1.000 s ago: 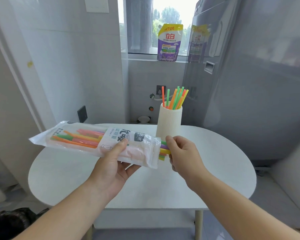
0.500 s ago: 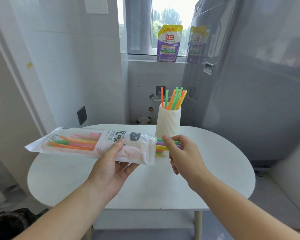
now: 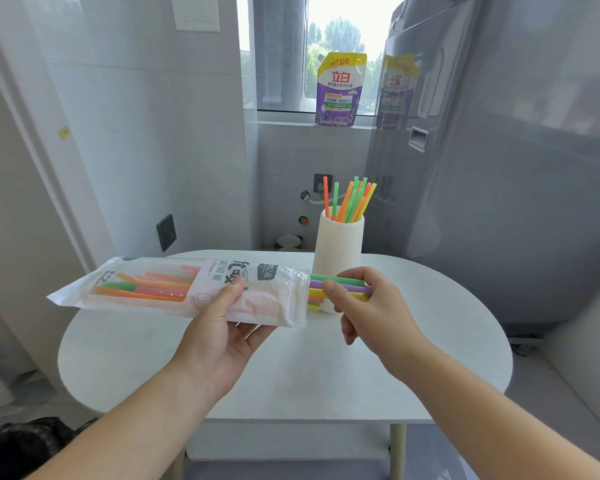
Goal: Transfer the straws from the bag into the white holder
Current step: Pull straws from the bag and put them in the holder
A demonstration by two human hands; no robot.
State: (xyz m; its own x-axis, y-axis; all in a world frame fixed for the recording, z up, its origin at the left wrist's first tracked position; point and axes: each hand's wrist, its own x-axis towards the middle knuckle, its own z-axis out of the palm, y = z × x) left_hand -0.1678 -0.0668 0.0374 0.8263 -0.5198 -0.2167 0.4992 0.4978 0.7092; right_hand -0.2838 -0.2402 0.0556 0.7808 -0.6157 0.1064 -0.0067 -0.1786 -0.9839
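My left hand point(image 3: 227, 327) grips a clear plastic straw bag point(image 3: 174, 289) level above the white table point(image 3: 291, 375), its open end to the right. Orange, pink and green straws show inside it. My right hand point(image 3: 364, 306) pinches a few straws point(image 3: 336, 285), green, purple and yellow, that stick out of the bag's mouth. Just behind them stands the ribbed white holder point(image 3: 338, 251), with several orange, green and yellow straws point(image 3: 350, 200) upright in it.
A purple and yellow detergent pouch point(image 3: 340, 90) stands on the windowsill. A grey fridge point(image 3: 499, 168) fills the right side close to the table. White tiled wall with a dark socket point(image 3: 166, 232) is on the left. A dark object point(image 3: 21, 445) lies at bottom left.
My right hand has drawn the pinched straws further right, out of the bag's mouth, so more of their length shows. The bag has shifted slightly left and stays level.
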